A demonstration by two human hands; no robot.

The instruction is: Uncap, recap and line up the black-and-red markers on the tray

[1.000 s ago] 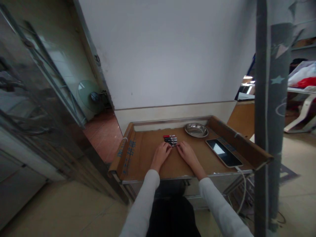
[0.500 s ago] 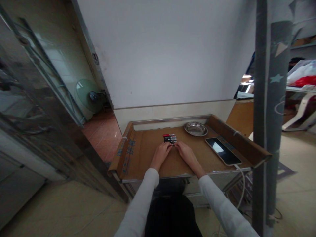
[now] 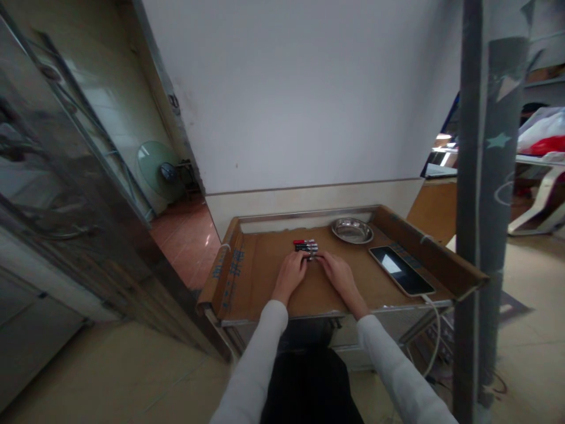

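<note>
Several marker pens, a red one farthest off and black ones nearer, lie side by side on the brown cardboard of the cart top. At the near side of this row, a dark marker sits between my fingertips, mostly covered by them. My left hand pinches its left end. On the other end are the closed fingers of my right hand. Both hands rest low, close to the cardboard.
A round metal dish stands at the back right. In front of it lies a phone with a white cable running over the near edge. Raised cardboard sides border the cart. A grey pole rises at the right.
My fingertips have shifted slightly, and more of the marker row and of the marker between my hands shows. The whole view has moved a little.
</note>
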